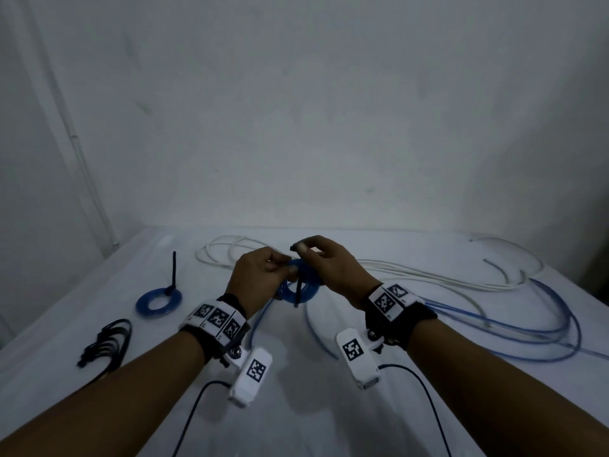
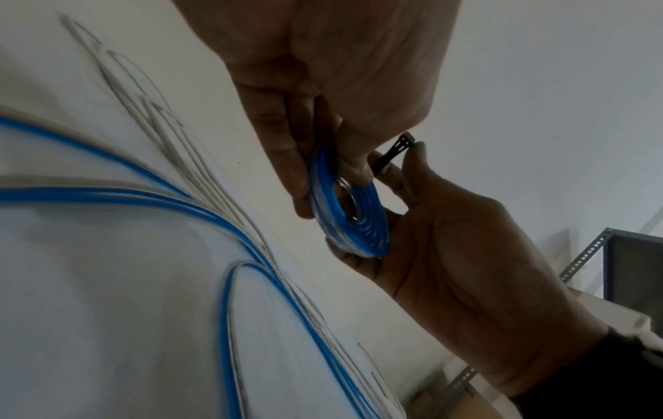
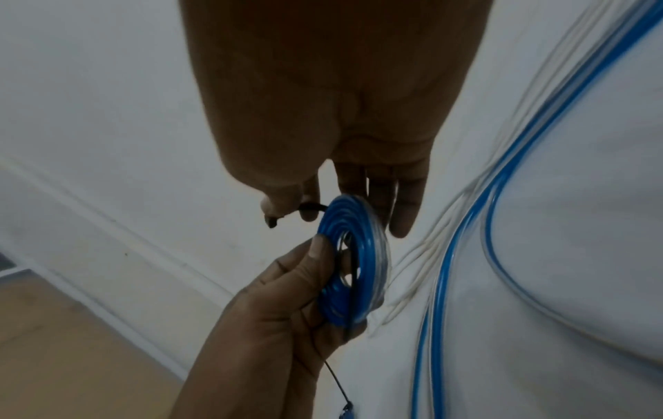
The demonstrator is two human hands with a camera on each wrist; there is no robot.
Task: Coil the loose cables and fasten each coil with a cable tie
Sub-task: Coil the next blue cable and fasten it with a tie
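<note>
Blue coil: a flat coil of blue cable (image 1: 298, 285) is held above the white table (image 1: 329, 407), at centre, clear of the surface so a tie can be passed through its hole.
Left hand: the left hand (image 1: 260, 278) is curled round the coil's rim, thumb pressed on one face, seemingly to stop the turns springing loose.
Right hand: the head of a black cable tie (image 2: 392, 154) is pinched between thumb and forefinger of the right hand (image 1: 329, 265); the other fingers are extended behind the coil.
Finished work: a tied blue coil (image 1: 159, 302) lies to the left.
Spare ties: a black bundle (image 1: 107, 344) is kept near left, within reach.
Still loose: white cables (image 1: 428, 275) and blue cables (image 1: 527, 328) are spread across the far right.
</note>
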